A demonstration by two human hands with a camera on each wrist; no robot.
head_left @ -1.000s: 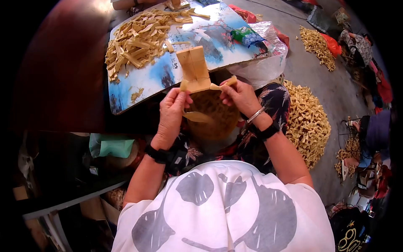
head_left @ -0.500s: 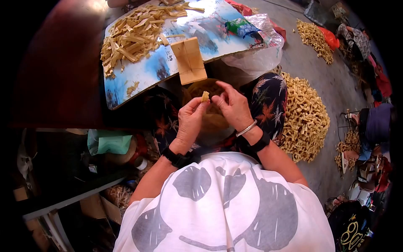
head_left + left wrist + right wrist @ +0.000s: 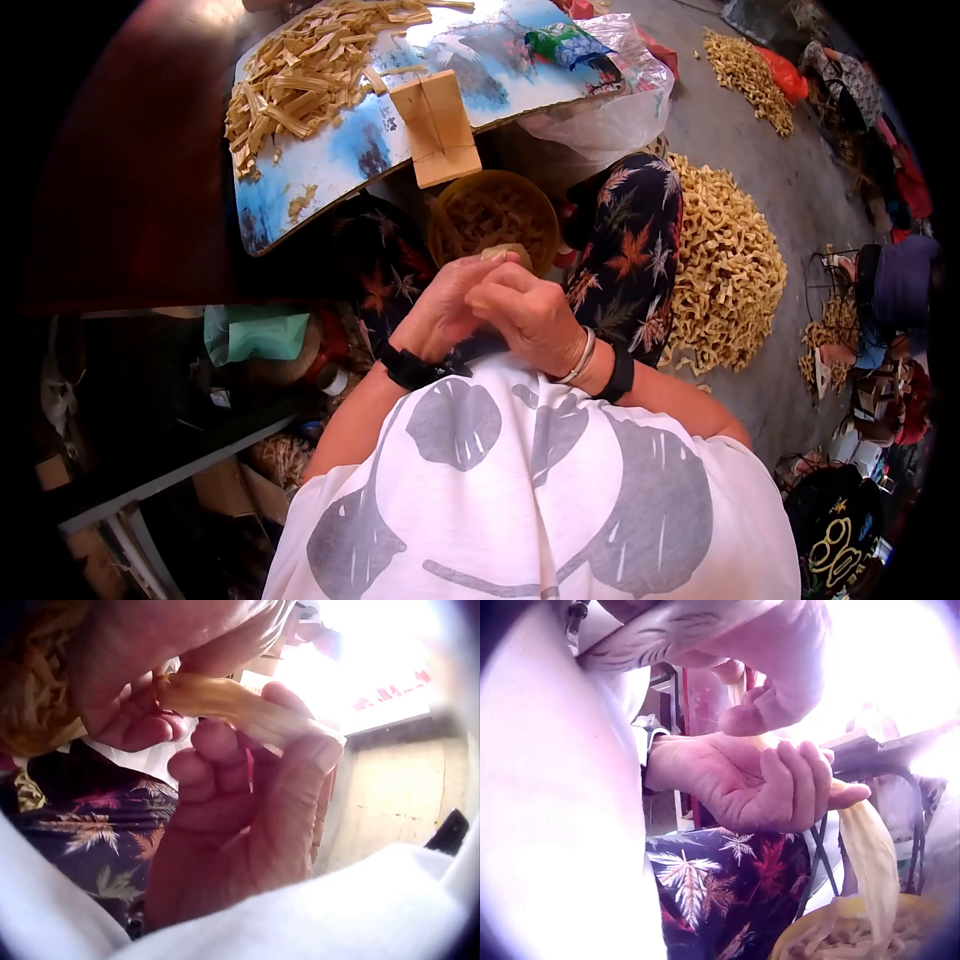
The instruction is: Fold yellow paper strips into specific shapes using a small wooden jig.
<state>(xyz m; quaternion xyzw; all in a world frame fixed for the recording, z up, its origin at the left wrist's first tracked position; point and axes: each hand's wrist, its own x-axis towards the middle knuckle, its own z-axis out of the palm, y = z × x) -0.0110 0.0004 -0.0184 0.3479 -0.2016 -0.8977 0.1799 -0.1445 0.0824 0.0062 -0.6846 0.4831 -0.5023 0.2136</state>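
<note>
Close together in front of the shirt, the left hand (image 3: 438,308) and right hand (image 3: 535,318) work on one pale yellow strip (image 3: 508,250). In the left wrist view the left hand (image 3: 240,817) pinches the strip (image 3: 225,701) between thumb and fingers, while the curled fingers of the right hand (image 3: 142,667) grip its other end. From the left fingers (image 3: 802,780) a long piece of strip (image 3: 871,855) hangs over a yellow-rimmed bowl (image 3: 810,930) in the right wrist view, with the right hand (image 3: 780,667) above the left palm.
Beyond the bowl (image 3: 545,215), a wooden board (image 3: 436,125) stands at the edge of a blue-white table (image 3: 345,165) bearing a pile of strips (image 3: 300,80). Knotted pieces (image 3: 725,270) are heaped on the floor at right. A green bag (image 3: 255,335) lies at left.
Both hands have come down towards the shirt and closer together, after being apart at the board's foot a second ago. The bowl shows more fully, and the head view has shifted slightly.
</note>
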